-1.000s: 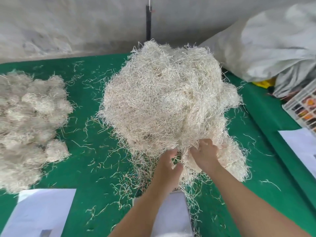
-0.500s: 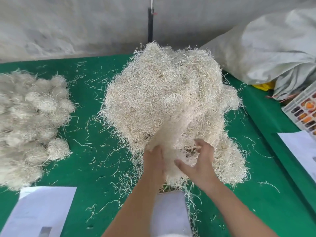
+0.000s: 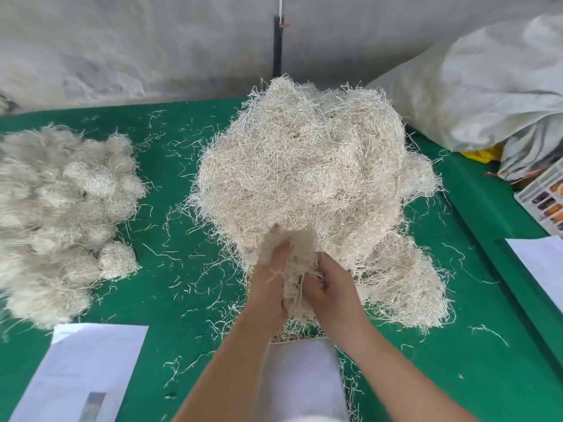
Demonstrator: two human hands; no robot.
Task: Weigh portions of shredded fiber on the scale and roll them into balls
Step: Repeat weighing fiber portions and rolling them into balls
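Both hands cup a tuft of shredded fiber (image 3: 297,269) between them, left hand (image 3: 269,281) and right hand (image 3: 330,284) curled around it, at the near edge of the big fiber pile (image 3: 304,166) on the green surface (image 3: 182,300); finished balls (image 3: 61,214) lie left.

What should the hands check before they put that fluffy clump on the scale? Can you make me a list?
1. Clump held by both hands: ok. The left hand and right hand press a tuft of fiber between them.
2. Tuft free of the big pile: cannot tell; it lies right against the pile's front.
3. Scale in reach: ok if the white block below the hands is the scale; no display shows.
4. Scale top bare: not ok. Loose strands lie at its far edge.
5. Room for the finished ball: ok. The rolled balls sit to the left on the green table.
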